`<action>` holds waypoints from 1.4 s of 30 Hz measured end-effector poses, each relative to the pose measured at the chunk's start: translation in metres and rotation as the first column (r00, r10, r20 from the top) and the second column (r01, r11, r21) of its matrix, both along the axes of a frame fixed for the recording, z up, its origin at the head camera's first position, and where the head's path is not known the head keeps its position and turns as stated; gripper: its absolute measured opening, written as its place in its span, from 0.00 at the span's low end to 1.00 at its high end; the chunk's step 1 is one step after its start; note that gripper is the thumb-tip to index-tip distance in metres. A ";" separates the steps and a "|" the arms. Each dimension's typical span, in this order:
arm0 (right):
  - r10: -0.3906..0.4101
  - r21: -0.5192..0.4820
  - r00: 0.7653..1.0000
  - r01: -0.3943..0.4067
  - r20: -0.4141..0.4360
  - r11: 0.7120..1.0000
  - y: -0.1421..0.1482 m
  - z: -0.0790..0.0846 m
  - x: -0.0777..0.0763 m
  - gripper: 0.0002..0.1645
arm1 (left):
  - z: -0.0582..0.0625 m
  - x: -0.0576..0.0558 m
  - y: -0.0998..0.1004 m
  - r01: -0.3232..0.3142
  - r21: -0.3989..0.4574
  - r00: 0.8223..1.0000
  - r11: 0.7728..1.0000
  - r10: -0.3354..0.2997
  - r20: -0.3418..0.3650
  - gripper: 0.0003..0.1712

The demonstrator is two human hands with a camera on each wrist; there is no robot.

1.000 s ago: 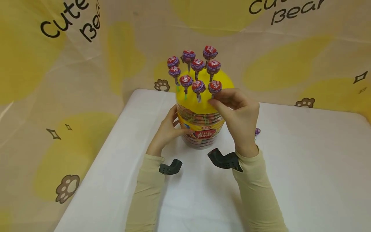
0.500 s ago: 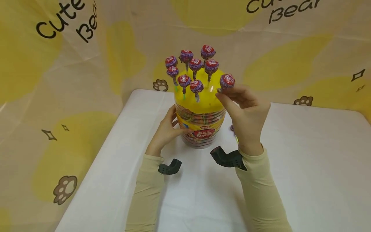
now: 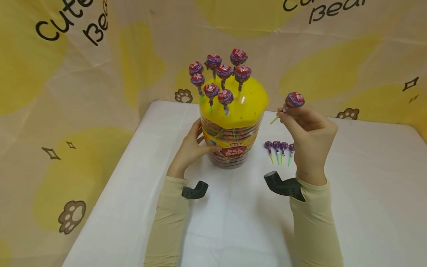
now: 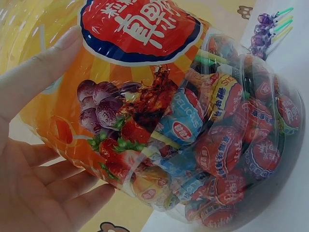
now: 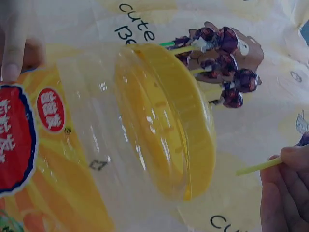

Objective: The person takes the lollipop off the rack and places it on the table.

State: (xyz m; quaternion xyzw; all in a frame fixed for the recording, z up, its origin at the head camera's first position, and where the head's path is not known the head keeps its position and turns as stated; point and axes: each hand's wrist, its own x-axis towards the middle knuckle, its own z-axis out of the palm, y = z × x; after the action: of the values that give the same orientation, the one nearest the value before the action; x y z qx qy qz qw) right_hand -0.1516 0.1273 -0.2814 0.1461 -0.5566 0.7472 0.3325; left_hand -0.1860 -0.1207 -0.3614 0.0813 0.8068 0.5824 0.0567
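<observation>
Around a ridged plastic tub [image 3: 230, 130], left fingers [image 4: 91, 202] curl; right fingers [image 3: 291, 124] pinch a lollipop [image 3: 295, 99].

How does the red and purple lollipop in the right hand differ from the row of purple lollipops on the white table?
The held lollipop is pinched in the air by the right hand; the lollipop row lies on the white table. The held lollipop's wrapper shows red and purple; the row looks purple. The held lollipop has a yellow stick; the row mixes yellow and green. Both have round, wrapped heads.
</observation>
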 end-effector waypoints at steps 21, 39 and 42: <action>-0.007 -0.016 0.928 0.013 0.373 1.000 0.074 -0.037 0.003 0.05 | 0.001 -0.002 -0.003 -0.021 -0.034 1.000 0.999 0.021 0.001 0.60; 0.125 0.049 0.741 -0.209 0.660 0.977 0.123 -0.092 -0.006 0.12 | 0.000 -0.001 -0.001 -0.002 -0.027 1.000 1.000 0.003 0.008 0.60; 0.151 0.018 0.704 -0.226 0.694 0.974 0.130 -0.102 -0.008 0.15 | 0.000 -0.001 0.001 0.001 -0.030 1.000 1.000 -0.001 0.008 0.59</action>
State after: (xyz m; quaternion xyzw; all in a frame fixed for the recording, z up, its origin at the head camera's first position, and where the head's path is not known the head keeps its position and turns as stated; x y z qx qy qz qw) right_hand -0.1594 0.2570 -0.3833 -0.0685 -0.6593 0.7486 0.0163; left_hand -0.1875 -0.1200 -0.3612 0.0784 0.8152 0.5705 0.0615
